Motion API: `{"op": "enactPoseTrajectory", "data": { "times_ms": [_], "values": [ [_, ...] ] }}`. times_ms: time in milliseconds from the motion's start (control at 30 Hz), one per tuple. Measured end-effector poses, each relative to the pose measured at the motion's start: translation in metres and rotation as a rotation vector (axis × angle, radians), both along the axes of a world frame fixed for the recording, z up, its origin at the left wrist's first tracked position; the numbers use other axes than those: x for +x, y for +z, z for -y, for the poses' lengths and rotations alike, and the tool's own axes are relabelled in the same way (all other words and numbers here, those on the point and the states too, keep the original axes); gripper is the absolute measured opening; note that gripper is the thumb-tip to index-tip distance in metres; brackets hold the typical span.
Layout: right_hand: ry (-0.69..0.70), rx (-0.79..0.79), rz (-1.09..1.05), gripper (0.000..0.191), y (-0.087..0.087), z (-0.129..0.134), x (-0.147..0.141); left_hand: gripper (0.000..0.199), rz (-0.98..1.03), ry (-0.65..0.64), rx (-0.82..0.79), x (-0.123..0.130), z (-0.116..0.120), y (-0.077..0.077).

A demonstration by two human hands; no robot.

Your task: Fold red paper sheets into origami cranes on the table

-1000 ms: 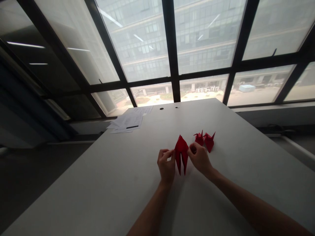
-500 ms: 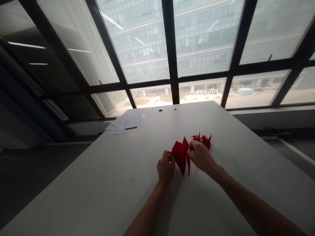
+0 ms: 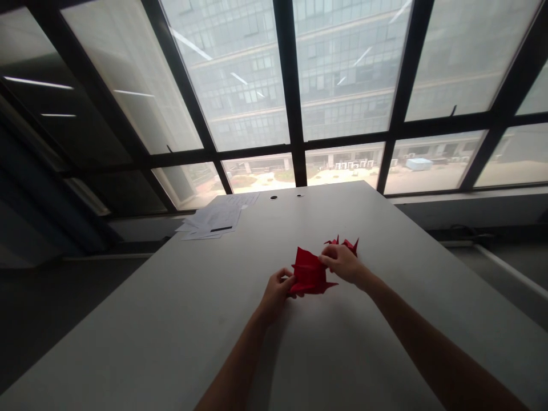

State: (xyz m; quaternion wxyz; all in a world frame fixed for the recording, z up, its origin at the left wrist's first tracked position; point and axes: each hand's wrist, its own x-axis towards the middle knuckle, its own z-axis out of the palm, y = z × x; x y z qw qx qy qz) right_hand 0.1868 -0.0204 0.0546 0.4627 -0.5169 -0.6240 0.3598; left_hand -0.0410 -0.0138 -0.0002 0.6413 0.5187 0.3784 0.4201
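Both hands hold a partly opened piece of folded red origami paper [image 3: 309,273] just over the white table. My left hand [image 3: 277,290] pinches its left edge, thumb on top and fingertips showing underneath. At the upper right edge, my right hand [image 3: 341,262] grips it between thumb and fingers. A pointed tip of the paper sticks out to the right below that hand. Behind my right hand stand two red paper cranes [image 3: 351,245], partly hidden by it.
The white table [image 3: 205,337] stretches toward the windows. Loose printed papers [image 3: 218,216] lie at its far left, with a dark pen-like strip [image 3: 221,229] on them. Two small round holes [image 3: 274,197] sit near the far edge.
The red paper has turned and spread from a narrow, upright pointed form into a wider sheet. My left hand has shifted slightly left, and the view has moved a little.
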Motion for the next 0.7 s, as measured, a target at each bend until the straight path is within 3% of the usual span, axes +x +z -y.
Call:
{"op": "enactPoseTrajectory", "data": {
  "times_ms": [100,167,267,367,433,533,633,700],
  "values": [
    [-0.050,0.212,0.028,0.015,0.004,0.006,-0.004,0.039,0.007,0.070,-0.053,0.002,-0.003,-0.003],
    [0.066,0.307,0.087,0.014,0.009,0.012,-0.001,0.033,0.017,0.097,-0.092,0.001,-0.004,-0.003],
    [0.279,0.325,0.200,0.017,0.012,0.020,0.006,0.030,0.052,0.098,-0.120,-0.001,-0.005,-0.002],
    [0.329,0.318,0.244,0.012,0.007,0.021,0.006,0.029,0.076,0.090,-0.139,-0.002,-0.007,-0.004],
    [0.265,0.318,0.194,0.005,0.002,0.018,0.001,0.031,0.114,0.138,-0.144,0.000,-0.009,-0.007],
    [0.003,0.290,0.040,0.010,-0.009,0.011,-0.013,0.032,0.202,0.359,-0.034,0.009,-0.006,-0.010],
    [-0.261,0.229,-0.144,0.016,-0.026,0.008,-0.032,0.025,0.052,0.571,0.291,0.019,0.004,-0.011],
    [-0.300,0.182,-0.246,0.019,-0.038,0.010,-0.046,0.022,-0.152,0.554,0.517,0.023,0.011,-0.009]
  ]
}}
